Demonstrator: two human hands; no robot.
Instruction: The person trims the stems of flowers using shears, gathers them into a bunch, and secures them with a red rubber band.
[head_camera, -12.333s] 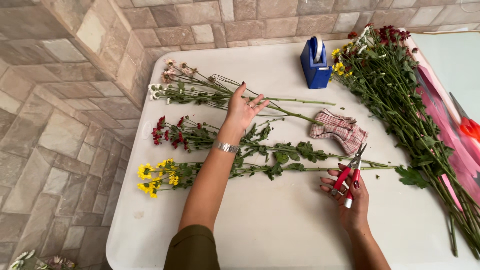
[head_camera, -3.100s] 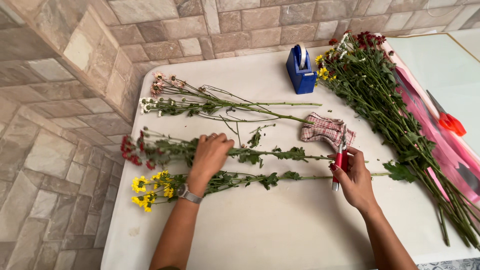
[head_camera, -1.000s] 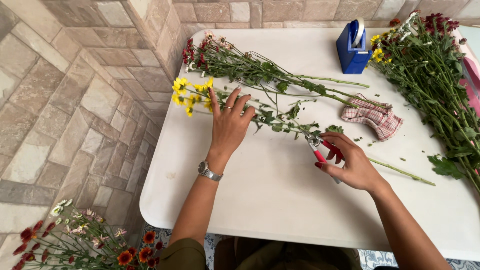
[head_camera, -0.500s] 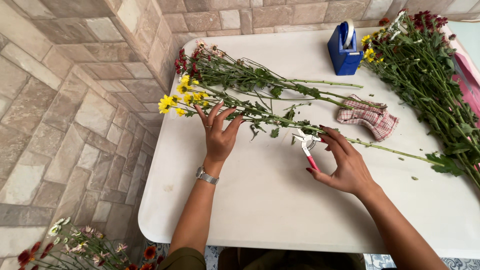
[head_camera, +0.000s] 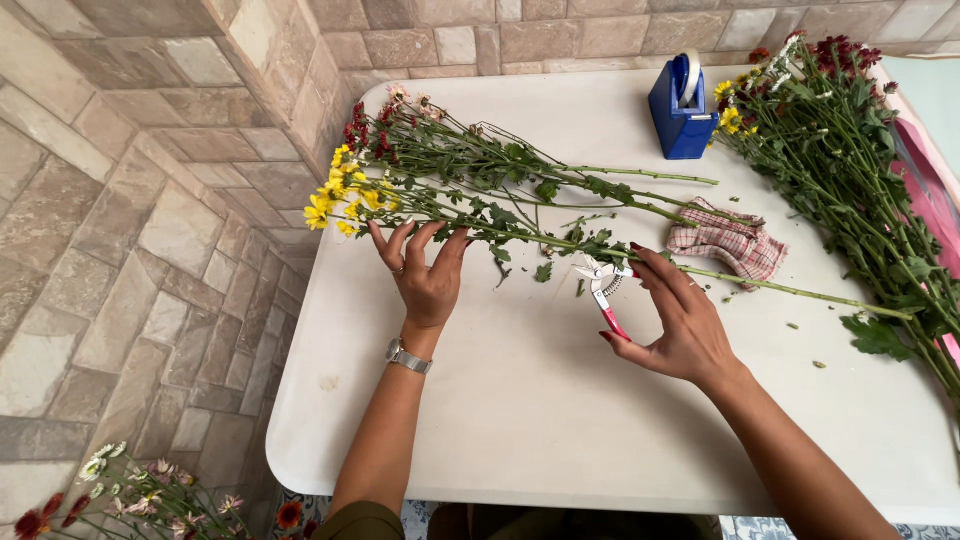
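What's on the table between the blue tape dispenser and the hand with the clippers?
In the head view, green flower stems and a checked pink cloth lie between the tape dispenser and the right hand.

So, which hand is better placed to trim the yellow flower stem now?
Probably the right hand: it holds the red-handled pruners, blades beside the yellow flower stem. The left hand lies spread on that stem near the blooms and holds no tool.

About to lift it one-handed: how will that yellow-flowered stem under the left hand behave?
The yellow-flowered stem is long and thin, so it will probably sag at both ends. It looks light. The blooms seem fragile; leaf bits already lie on the table.
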